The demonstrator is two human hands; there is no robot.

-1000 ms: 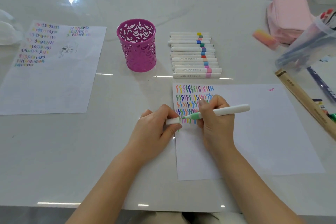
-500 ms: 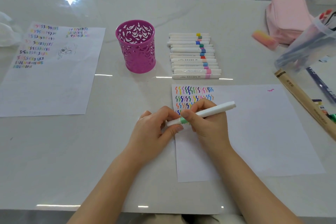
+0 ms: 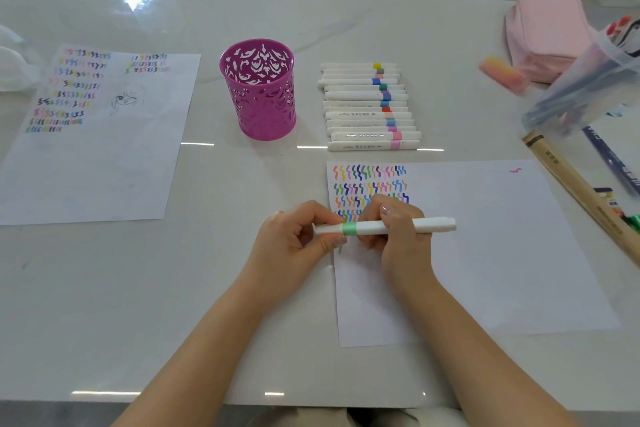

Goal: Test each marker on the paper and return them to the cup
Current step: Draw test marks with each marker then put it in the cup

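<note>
Capped again since a second ago, the white marker with a green band (image 3: 384, 227) lies level over the scribbled white paper sheet (image 3: 485, 246), left hand (image 3: 294, 246) pinching its cap end, right hand (image 3: 398, 236) gripping the barrel. Magenta cut-out metal cup (image 3: 258, 90) stands apart on the worktop (image 3: 138, 288).

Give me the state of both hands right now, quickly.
Left hand: closed, pinching the capped end of the marker.
Right hand: closed, gripping the same marker's barrel.
</note>
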